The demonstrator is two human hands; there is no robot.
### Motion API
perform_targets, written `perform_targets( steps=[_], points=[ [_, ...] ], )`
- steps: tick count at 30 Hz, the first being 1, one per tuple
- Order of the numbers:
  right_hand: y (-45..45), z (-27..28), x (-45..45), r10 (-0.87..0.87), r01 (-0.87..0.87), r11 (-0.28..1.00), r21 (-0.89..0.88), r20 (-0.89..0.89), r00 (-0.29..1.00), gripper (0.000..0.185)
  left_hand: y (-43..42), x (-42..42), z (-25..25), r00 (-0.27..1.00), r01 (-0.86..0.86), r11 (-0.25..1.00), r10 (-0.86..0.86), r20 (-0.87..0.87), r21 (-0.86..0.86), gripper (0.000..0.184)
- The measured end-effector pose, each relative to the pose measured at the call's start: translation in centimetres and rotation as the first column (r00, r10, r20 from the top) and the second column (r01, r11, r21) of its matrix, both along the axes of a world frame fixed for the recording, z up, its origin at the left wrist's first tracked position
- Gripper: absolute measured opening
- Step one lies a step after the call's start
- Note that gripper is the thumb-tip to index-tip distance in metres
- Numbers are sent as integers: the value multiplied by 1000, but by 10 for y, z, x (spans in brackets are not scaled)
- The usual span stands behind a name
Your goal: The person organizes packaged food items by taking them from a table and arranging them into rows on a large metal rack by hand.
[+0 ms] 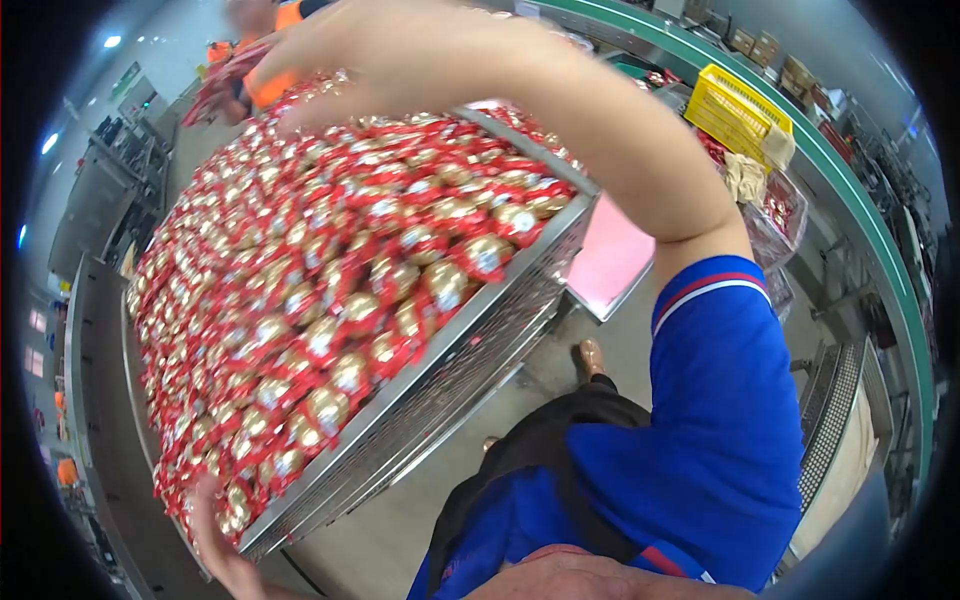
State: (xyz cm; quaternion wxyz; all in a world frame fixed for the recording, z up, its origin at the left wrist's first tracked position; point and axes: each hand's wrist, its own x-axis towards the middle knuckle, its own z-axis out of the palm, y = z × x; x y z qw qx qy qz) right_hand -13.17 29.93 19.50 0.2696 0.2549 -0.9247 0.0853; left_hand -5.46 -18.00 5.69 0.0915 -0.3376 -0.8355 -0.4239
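While the blurred right hand (350,62) hovers above red-and-gold wrapped sweets (340,290), the left hand (216,540) is beside them, both grips unclear.

The one head-worn camera is looking forward and steeply down past the wearer's blue sleeve (720,370), its round wide-angle view darkening at the corners. It is facing the mesh bin (490,340) closely on the left, catching the right hand (365,60) nearer the lens, and reaching a yellow crate (738,110) at far right.
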Motion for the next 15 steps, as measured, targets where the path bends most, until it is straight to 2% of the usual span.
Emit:
perform_targets(
  steps=[1,2,4,5,7,9,10,11,12,13,14,15],
  points=[
    [65,-19,-19,9,-20,992,-125,-84,996,45,40,17,-11,977,213,976,-213,25,-34,67],
    [115,-24,-1,-118,104,973,-206,-54,992,45,104,20,-22,864,498,867,-498,75,15,71],
    [234,-48,12,-328,323,895,-309,35,944,47,201,14,-61,517,809,566,-813,268,158,74],
    [302,-67,12,-438,443,847,-293,88,895,47,246,10,-89,333,851,455,-854,400,262,73],
    [472,-149,-12,-584,566,787,-245,-2,812,48,353,15,-132,267,737,477,-856,443,478,76],
    [592,-232,-2,-699,716,619,-321,191,690,56,447,16,-169,183,619,589,-752,633,520,68],
    [644,-275,8,-681,766,533,-359,354,641,59,492,14,-185,207,580,643,-710,673,500,66],
    [693,-333,18,-753,803,468,-370,309,581,64,532,12,-200,224,539,696,-661,716,475,65],
    [727,-379,35,-764,858,379,-347,406,502,67,569,4,-215,239,495,743,-616,751,451,63],
    [760,-426,49,-801,913,313,-261,444,402,72,600,-6,-229,352,508,791,-552,756,341,64],
    [742,-409,71,-611,931,199,-305,704,361,76,628,-16,-243,463,501,834,-483,744,230,64],
    [773,-467,77,-766,976,135,-171,607,212,80,654,-25,-257,571,474,873,-405,714,117,64]
  ],
)
